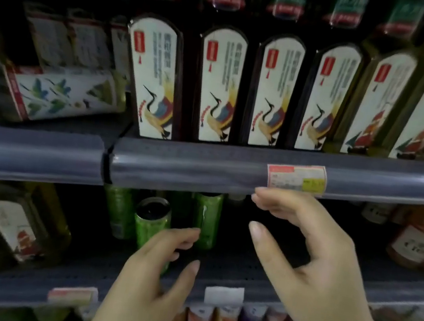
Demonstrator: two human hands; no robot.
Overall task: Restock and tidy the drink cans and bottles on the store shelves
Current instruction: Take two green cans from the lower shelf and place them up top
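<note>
While both my hands hang spread and empty, left hand (158, 270) just before the green can (152, 223) on the middle shelf (243, 272), right hand (308, 260) beside it, I judge the can light, smooth, easily dented; grip mid-body.

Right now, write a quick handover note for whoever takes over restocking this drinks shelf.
Left hand open, reaching toward the front green can on the middle shelf, not gripping it.
Right hand open, holding nothing, just below the shelf rail.
Done: crane-label bottles stand in a neat row above.
Left: straighten the green cans; stand up the toppled bottle at upper left.
</note>
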